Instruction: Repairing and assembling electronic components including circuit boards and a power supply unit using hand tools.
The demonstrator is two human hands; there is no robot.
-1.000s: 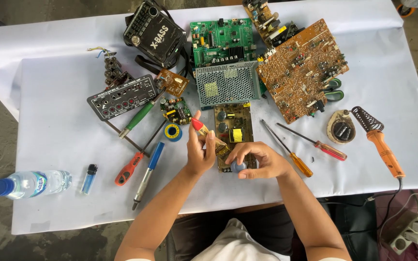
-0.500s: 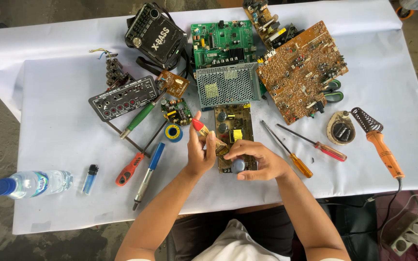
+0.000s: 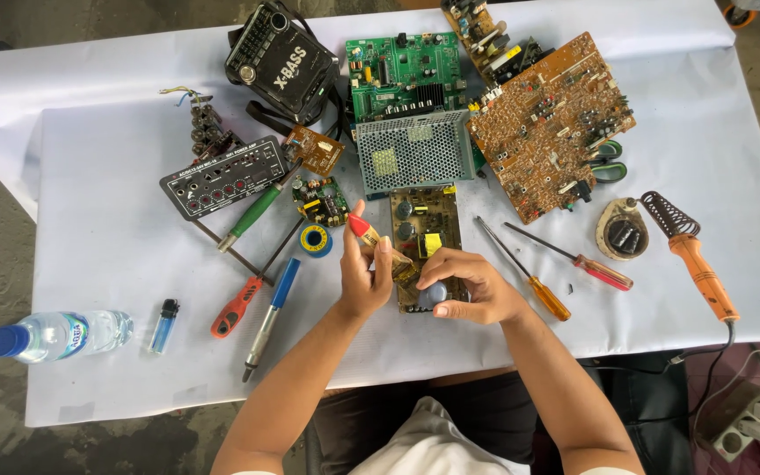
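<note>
Under hands, brown circuit board (image 3: 427,227), yellow part

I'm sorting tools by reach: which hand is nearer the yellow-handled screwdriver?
Right. The right hand rests on the small brown circuit board, just left of the yellow-handled screwdriver. The left hand, gripping a red-tipped brush, sits farther left, beyond the board.

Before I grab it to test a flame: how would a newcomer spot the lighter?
Start at the water bottle lying at the white table's near left corner. Just right of it lies the lighter, small, translucent blue with a black top, far shorter than the neighbouring screwdrivers.
</note>
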